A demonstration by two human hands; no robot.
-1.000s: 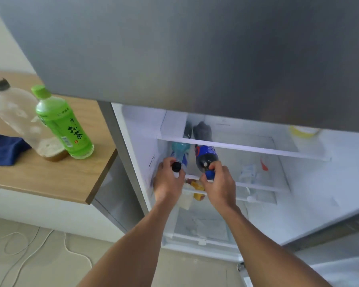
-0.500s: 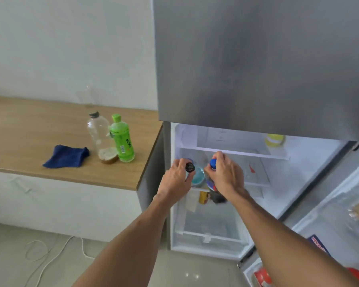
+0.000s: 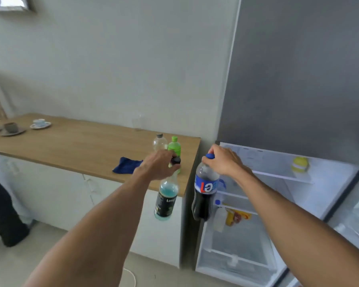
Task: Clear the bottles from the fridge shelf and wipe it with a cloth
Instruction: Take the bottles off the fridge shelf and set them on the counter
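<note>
My left hand (image 3: pixel 158 165) grips the black cap of a bottle of turquoise liquid (image 3: pixel 165 198), which hangs in the air in front of the counter's right end. My right hand (image 3: pixel 224 161) holds a dark cola bottle (image 3: pixel 204 192) by its blue cap, just outside the open fridge (image 3: pixel 257 204). A clear bottle (image 3: pixel 159 141) and a green bottle (image 3: pixel 174 147) stand on the wooden counter (image 3: pixel 81 148). A blue cloth (image 3: pixel 125 168) lies beside them. The glass fridge shelf (image 3: pixel 278 175) is to the right of my right hand.
Cups on saucers (image 3: pixel 39 123) sit at the counter's far left. A clear glass (image 3: pixel 138 123) stands by the wall. A yellow-green item (image 3: pixel 299 164) rests on the upper shelf. Packets (image 3: pixel 234 216) lie lower in the fridge. A dark-clothed leg (image 3: pixel 2 214) stands at left.
Both hands have drawn the two bottles out of the fridge and leftward toward the counter. The view has pulled back and turned left.
</note>
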